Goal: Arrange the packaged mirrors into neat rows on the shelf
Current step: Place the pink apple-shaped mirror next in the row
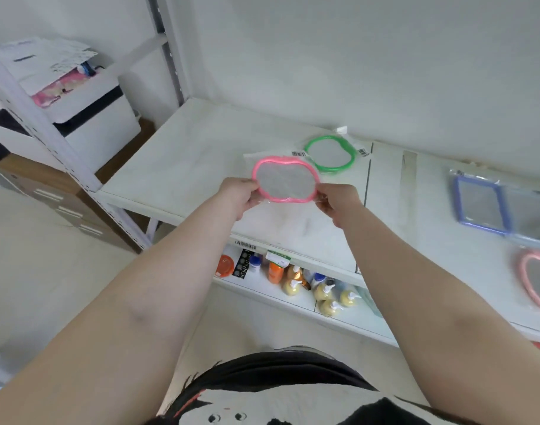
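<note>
I am seeing the left hand (239, 194) and the right hand (339, 201) gripping opposite ends of a pink-framed mirror (285, 180) in its clear wrapper, fingers closed on the frame's left and right edges, and holding it over the white shelf (182, 167); I cannot tell whether it is touching the board. Just beyond the hands, a green-framed mirror (330, 153) is lying flat in its wrapper near the back wall, its near edge tucked close behind the pink one's far edge. Well off past the right hand, a blue rectangular mirror (480, 204) is lying in a bag on the next shelf section, and nearer than it, at the picture's edge, a paler pink mirror (535, 279) is partly showing. Below the hands, on the lower shelf, pump bottles (323, 291) and an orange bottle (275, 272) are standing. Far off beyond the left hand, a white box (90, 118) is sitting past the rack's upright (32, 118).
</note>
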